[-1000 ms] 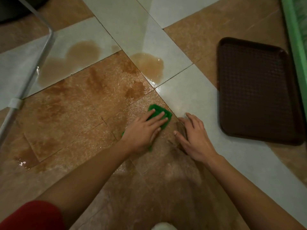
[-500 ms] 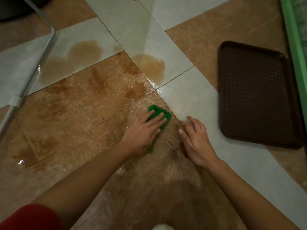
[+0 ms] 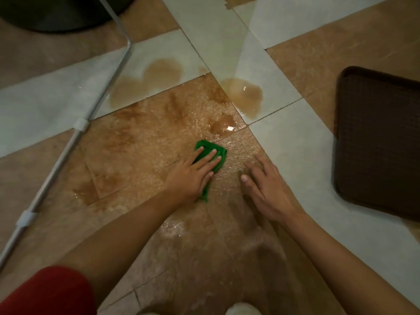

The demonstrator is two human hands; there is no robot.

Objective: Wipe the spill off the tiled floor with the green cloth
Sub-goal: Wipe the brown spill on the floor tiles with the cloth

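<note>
A folded green cloth (image 3: 214,149) lies on a brown floor tile, pressed flat under my left hand (image 3: 193,173), whose fingers lie stretched over it. My right hand (image 3: 266,189) rests flat on the wet tile just right of the cloth, fingers apart, holding nothing. Brown spilled liquid spreads beyond the cloth: one puddle (image 3: 244,93) on the white tile ahead, a larger puddle (image 3: 150,80) on the white tile to the left, and a small pool (image 3: 223,126) on the brown tile just past the cloth. The brown tile (image 3: 136,142) shows wet streaks.
A dark brown plastic tray (image 3: 379,142) lies on the floor at the right. A thin metal frame leg (image 3: 75,135) runs diagonally across the left side. A dark round base (image 3: 56,12) sits at the top left. A red sleeve (image 3: 45,292) fills the bottom left corner.
My left hand has slid the cloth slightly left and forward over the brown tile. My right hand stays flat beside it. The view has shifted, showing more floor at the left.
</note>
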